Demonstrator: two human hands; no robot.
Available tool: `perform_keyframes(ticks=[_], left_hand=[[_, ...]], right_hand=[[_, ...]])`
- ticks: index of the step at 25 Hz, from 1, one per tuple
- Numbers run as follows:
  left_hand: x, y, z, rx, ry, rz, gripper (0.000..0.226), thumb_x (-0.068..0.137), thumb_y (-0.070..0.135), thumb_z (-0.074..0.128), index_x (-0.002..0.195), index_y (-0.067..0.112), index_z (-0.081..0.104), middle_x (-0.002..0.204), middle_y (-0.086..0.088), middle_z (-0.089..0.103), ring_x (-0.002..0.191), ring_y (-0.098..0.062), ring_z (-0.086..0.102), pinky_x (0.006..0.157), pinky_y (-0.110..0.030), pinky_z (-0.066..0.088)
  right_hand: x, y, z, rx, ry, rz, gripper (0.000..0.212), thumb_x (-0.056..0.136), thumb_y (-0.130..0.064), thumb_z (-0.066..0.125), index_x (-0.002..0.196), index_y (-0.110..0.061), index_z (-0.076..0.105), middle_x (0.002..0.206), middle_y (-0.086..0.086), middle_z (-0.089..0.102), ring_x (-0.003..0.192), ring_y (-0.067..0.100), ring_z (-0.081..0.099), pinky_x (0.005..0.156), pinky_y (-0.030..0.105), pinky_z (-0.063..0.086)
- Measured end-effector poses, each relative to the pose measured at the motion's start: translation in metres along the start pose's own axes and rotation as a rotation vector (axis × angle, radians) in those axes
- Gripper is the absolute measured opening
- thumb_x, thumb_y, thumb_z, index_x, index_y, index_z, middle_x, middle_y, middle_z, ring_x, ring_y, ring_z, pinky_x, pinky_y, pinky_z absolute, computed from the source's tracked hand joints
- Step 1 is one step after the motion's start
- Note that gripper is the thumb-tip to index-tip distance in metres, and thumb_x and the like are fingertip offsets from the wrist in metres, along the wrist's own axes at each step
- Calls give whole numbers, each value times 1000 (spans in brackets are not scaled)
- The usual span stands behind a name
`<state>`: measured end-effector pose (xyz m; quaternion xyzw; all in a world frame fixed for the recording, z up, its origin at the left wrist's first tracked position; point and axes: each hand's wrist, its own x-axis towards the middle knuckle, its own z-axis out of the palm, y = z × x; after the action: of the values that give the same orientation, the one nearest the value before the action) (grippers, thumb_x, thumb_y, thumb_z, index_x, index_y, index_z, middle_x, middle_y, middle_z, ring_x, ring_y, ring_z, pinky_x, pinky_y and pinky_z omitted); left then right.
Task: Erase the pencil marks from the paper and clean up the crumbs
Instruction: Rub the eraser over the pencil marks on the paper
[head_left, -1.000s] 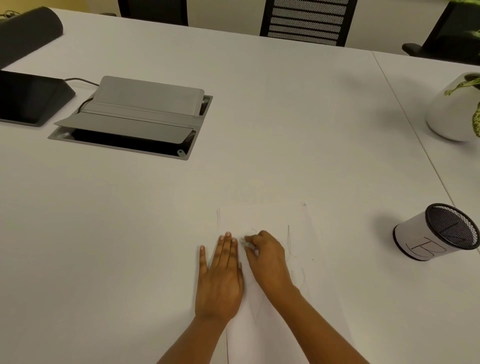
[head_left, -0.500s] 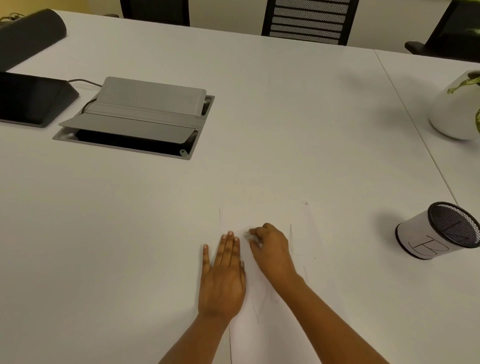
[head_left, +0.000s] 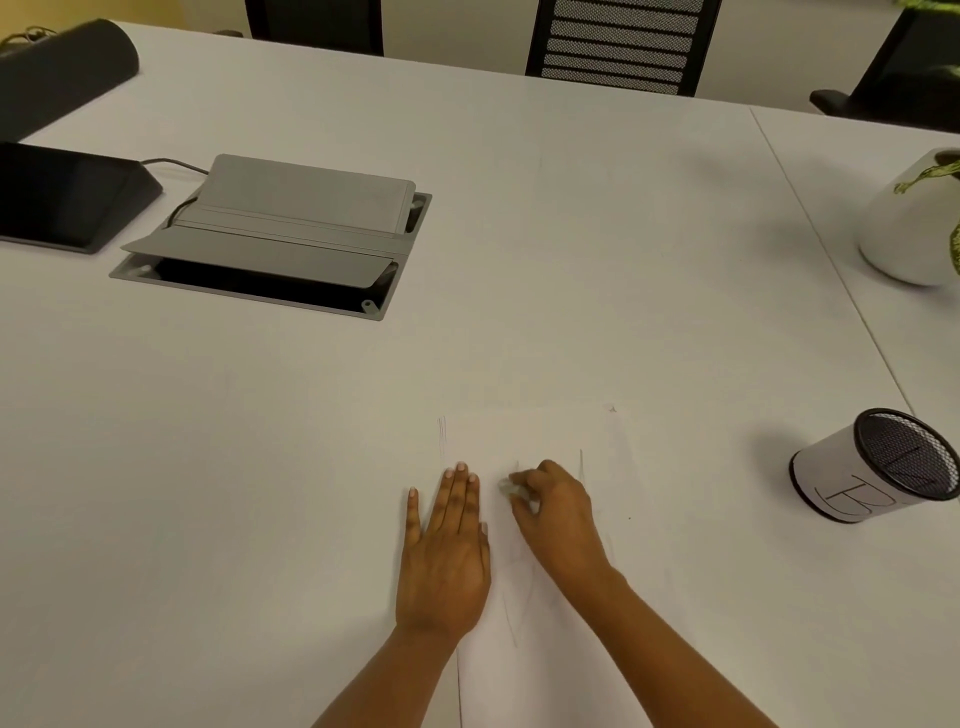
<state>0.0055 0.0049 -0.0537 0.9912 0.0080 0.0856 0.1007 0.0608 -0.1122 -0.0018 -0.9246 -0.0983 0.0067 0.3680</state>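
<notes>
On the white table (head_left: 571, 260) the paper (head_left: 545, 436) lies near the front, its left border pinned by the left hand (head_left: 447, 561), fingers pressed flat and mostly together. The eraser (head_left: 506, 486) is pinched in the right hand (head_left: 558, 514); short strokes away from the pinning hand are advised, so the sheet is not buckled. Open room is left all round, the mesh cup (head_left: 878, 467) standing well apart, and faint pencil marks (head_left: 581, 462) are seen.

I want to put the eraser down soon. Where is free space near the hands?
Bare table lies left of the left hand, this side of the cable box. Another patch lies between the paper and the cup. The paper around the right hand is crowded.
</notes>
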Motion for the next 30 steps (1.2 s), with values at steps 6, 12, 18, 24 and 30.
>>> perform_keyframes(ticks=[6, 12, 18, 24, 30], left_hand=[[-1, 0, -4, -9, -14, -1, 55, 98, 29, 10, 135, 4, 42, 140, -11, 45, 132, -23, 38, 109, -46, 12], [1, 1, -4, -11, -41, -7, 57, 98, 31, 9, 134, 4, 44, 140, -12, 45, 133, -23, 29, 110, -47, 11], [-1, 1, -5, -6, -30, -10, 56, 98, 31, 10, 135, 5, 42, 140, -11, 45, 133, -21, 28, 110, -46, 11], [0, 1, -5, 3, -47, -16, 55, 97, 30, 12, 134, 4, 43, 139, -12, 45, 131, -24, 40, 109, -48, 14], [-1, 1, -7, -14, -38, -13, 54, 97, 29, 11, 134, 4, 42, 140, -11, 45, 130, -23, 41, 109, -46, 13]], right_hand=[[42, 7, -9, -39, 45, 109, 20, 87, -4, 52, 103, 1, 63, 97, 16, 62, 83, 17, 55, 67, 6, 32], [-3, -3, 4, -16, -22, -45, 16, 85, -5, 57, 98, 0, 66, 83, 16, 62, 75, 14, 50, 68, 16, 37], [43, 1, -1, -38, 53, 74, 19, 86, 0, 52, 100, 3, 64, 93, 18, 62, 85, 24, 58, 72, 19, 38], [7, -5, 7, -10, 30, 32, 17, 87, -6, 55, 99, 0, 64, 86, 10, 59, 78, 13, 50, 64, 5, 30], [40, 4, -6, -22, 12, 63, 15, 86, -4, 56, 94, 3, 65, 87, 16, 61, 80, 22, 57, 66, 15, 36]])
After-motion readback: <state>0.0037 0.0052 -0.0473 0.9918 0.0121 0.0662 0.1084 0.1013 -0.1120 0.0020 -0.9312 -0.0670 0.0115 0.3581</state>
